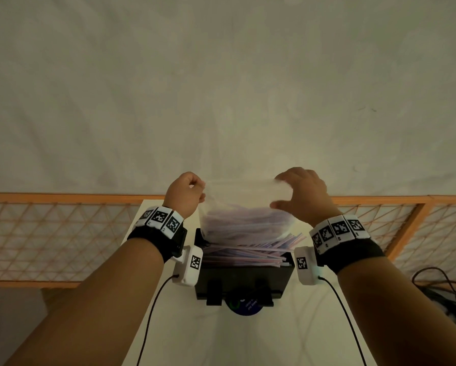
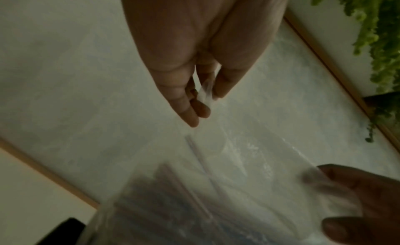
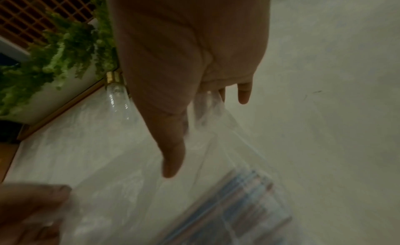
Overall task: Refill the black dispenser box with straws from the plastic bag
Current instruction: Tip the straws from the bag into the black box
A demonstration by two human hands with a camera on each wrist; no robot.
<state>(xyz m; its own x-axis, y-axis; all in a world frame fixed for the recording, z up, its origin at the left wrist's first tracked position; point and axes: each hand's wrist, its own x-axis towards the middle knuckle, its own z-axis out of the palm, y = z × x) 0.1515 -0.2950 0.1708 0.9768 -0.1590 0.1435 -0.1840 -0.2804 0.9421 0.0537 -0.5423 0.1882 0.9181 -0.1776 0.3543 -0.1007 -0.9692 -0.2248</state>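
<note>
A: Where is the plastic bag [image 1: 244,207] held?

B: Above the black dispenser box [image 1: 244,273], pinched by the left hand [image 1: 186,192] at 9 o'clock and the right hand [image 1: 301,192] at 3.

A: The straws [image 1: 250,253]?

B: Piled past the box's 3 o'clock edge; bare worktop [image 1: 248,344] is seen at 6.

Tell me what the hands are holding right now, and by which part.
Both hold the plastic bag by its upper edge: left hand pinches the left corner, right hand grips the right.

Plastic bag [image 1: 244,207] above dispenser box [image 1: 244,270], left hand [image 1: 186,194] at its left corner, right hand [image 1: 302,194] at right, straws [image 1: 248,253] in box, box on table [image 1: 248,339].
</note>
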